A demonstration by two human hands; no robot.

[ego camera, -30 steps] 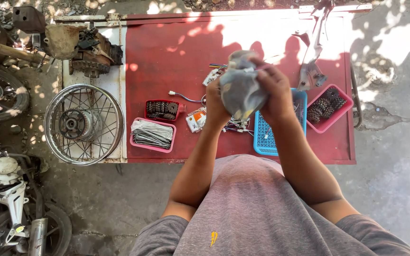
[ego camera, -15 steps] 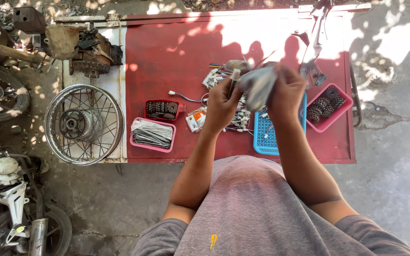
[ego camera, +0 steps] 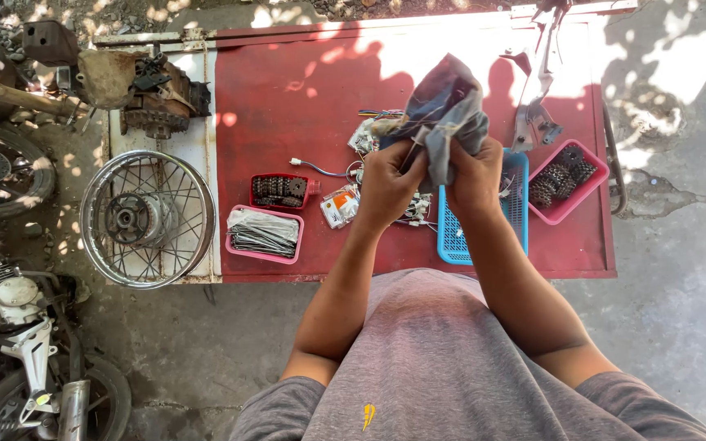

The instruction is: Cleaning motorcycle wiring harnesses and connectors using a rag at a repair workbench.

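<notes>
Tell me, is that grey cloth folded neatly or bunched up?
Bunched up. The grey cloth hangs in crumpled folds, gripped between the left hand and right hand above the red table.

A red desk (ego camera: 288, 98) carries the lot — left of the grip, a pink tray of spokes (ego camera: 264, 233) and a red tray of sprockets (ego camera: 280, 190); beneath it a blue basket (ego camera: 455, 237); right — a pink tray of gears (ego camera: 567, 181).

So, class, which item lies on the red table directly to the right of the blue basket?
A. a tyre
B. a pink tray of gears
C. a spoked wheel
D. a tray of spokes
B: the pink tray of gears sits right of the blue basket on the red table.
</notes>
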